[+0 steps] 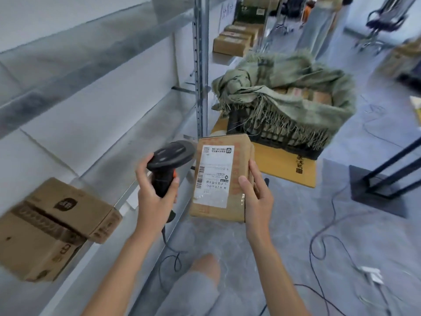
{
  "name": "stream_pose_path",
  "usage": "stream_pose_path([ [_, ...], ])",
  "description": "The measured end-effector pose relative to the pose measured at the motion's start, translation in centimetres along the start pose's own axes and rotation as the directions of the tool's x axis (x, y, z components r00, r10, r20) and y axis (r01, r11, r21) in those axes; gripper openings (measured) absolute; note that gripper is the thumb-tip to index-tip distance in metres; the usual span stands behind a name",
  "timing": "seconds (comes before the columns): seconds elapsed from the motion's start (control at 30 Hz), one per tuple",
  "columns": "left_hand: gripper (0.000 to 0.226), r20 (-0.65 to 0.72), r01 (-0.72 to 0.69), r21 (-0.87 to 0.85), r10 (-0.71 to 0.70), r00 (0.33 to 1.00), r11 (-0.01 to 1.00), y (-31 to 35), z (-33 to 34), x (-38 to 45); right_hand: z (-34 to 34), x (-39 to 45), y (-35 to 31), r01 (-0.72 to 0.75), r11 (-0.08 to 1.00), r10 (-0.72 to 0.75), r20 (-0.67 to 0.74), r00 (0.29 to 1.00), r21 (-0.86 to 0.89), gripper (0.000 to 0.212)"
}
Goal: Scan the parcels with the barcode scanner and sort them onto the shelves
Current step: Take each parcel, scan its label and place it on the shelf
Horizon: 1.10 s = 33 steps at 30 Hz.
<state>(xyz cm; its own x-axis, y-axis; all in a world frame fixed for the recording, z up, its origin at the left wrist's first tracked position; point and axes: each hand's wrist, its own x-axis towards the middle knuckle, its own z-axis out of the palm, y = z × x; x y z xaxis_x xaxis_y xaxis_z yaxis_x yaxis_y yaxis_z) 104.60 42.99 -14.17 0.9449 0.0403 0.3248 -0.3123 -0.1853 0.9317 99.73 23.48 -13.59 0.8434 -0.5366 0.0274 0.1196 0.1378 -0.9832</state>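
My right hand [257,199] grips a small brown cardboard parcel [218,179] by its right edge, thumb on the top face, with its white shipping label facing up. My left hand [153,197] holds the black barcode scanner [168,160] by its handle, and the scanner head sits just left of the parcel's upper corner. A cable hangs from the scanner down to the floor. The grey metal shelves [145,124] run along my left side.
Two brown boxes [54,226] lie on the near shelf at lower left. A black crate [280,133] lined with a green woven sack holds more parcels ahead on flattened yellow cardboard. More boxes [232,39] sit farther back. Cables cross the floor, and a person stands far behind.
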Motion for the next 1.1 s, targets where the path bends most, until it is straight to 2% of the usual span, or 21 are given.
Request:
stream_pose_path([
  [0.23,0.075,0.052,0.022,-0.089,-0.017,0.998,0.996,-2.3,5.5,6.7,-1.7,6.3,0.8,0.007,1.000,-0.008,-0.126,0.992,-0.014,0.049],
  [0.43,0.074,0.103,0.014,-0.137,0.000,0.995,0.990,-4.0,10.0,15.0,-0.1,14.1,1.4,0.024,0.998,-0.033,-0.191,0.981,-0.050,0.044],
  [0.63,0.076,0.112,0.035,-0.221,-0.010,0.994,0.975,-6.0,13.2,21.1,1.5,20.2,1.6,-0.029,0.999,0.019,-0.237,0.971,-0.039,0.058],
  [0.73,0.076,0.125,0.039,-0.244,-0.009,0.992,0.969,-6.6,14.2,22.4,1.3,22.0,1.5,-0.014,0.999,0.003,-0.258,0.966,-0.038,0.056],
  [0.9,0.079,0.140,0.011,-0.264,0.027,0.990,0.964,-6.2,16.6,25.7,0.5,27.3,-0.7,0.028,1.000,-0.029,-0.298,0.954,-0.009,0.060],
  [1.0,0.075,0.144,-0.032,-0.291,0.076,0.987,0.956,-5.3,18.4,28.4,-1.1,32.8,-2.9,0.108,0.993,-0.088,-0.359,0.929,0.037,0.063],
  [1.1,0.073,0.146,-0.077,-0.303,0.126,0.981,0.950,-4.4,21.2,31.4,-2.7,39.2,-4.8,0.101,0.995,-0.088,-0.385,0.919,0.015,0.072],
])
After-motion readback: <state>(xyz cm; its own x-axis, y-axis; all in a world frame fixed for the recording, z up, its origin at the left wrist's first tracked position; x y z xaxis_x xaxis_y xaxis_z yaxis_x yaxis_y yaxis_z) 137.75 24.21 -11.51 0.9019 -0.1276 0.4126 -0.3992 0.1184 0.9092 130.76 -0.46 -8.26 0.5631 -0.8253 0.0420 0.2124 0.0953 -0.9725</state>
